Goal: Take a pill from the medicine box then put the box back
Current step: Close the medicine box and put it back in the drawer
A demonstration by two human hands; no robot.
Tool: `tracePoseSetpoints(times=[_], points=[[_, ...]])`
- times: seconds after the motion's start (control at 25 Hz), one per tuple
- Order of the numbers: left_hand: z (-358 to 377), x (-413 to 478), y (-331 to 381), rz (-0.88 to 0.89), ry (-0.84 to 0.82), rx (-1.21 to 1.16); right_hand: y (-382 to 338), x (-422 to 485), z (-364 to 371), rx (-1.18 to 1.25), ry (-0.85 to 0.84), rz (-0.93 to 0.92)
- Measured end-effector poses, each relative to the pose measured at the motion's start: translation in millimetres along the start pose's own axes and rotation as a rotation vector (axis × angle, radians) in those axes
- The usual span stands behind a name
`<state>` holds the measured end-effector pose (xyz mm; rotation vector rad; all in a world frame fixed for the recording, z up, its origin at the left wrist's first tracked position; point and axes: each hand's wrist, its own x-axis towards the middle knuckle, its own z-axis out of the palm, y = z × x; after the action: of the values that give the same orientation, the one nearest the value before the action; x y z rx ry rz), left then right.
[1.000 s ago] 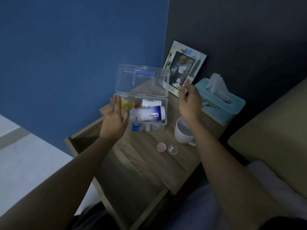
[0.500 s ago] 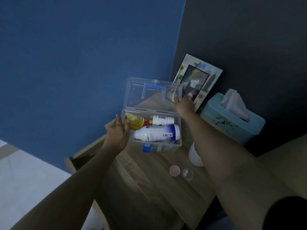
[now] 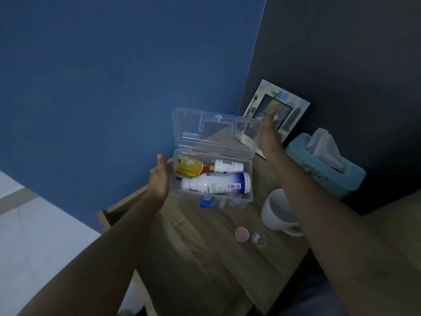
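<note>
Your left hand [image 3: 160, 179] rests open-fingered against the left end of the medicine box [image 3: 247, 179] on the bedside table [image 3: 205, 258], your right hand [image 3: 268, 133] flat beside its raised lid [image 3: 182, 124]; thin, slick, bottle-laden plastic, so grip both ends.

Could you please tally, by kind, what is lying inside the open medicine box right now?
Inside the medicine box:
White bottles: 2 (large bottle, small bottle)
Yellow packets: 1 (yellow packet)
Total: 3 clearly visible; a red item between the packet and the small bottle is too hidden to count.
</note>
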<state>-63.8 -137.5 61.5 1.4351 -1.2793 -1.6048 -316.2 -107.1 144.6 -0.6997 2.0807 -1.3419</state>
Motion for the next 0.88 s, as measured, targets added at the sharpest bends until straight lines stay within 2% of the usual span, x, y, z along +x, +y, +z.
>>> tracePoseSetpoints(times=[0.08,0.28,0.44,0.56,0.68,0.88], points=[[-5,2,4,-0.024,-0.032,-0.164,7,-16,-8,-0.056,-0.091,-0.129],[-10,2,11,-0.084,-0.085,-0.235,35,-39,-27,-0.263,-0.238,-0.316],[-19,2,13,-0.162,-0.246,-0.354,56,-57,-36,-0.380,-0.383,-0.463],[-20,1,17,-0.137,-0.363,-0.373,68,-67,-36,-0.677,-0.422,-0.560],[-17,2,13,-0.086,-0.387,-0.315,74,-77,-31,-0.856,-0.456,-0.578],[-15,-3,11,-0.042,-0.307,-0.272,80,-92,-28,-1.041,-0.472,-0.585]])
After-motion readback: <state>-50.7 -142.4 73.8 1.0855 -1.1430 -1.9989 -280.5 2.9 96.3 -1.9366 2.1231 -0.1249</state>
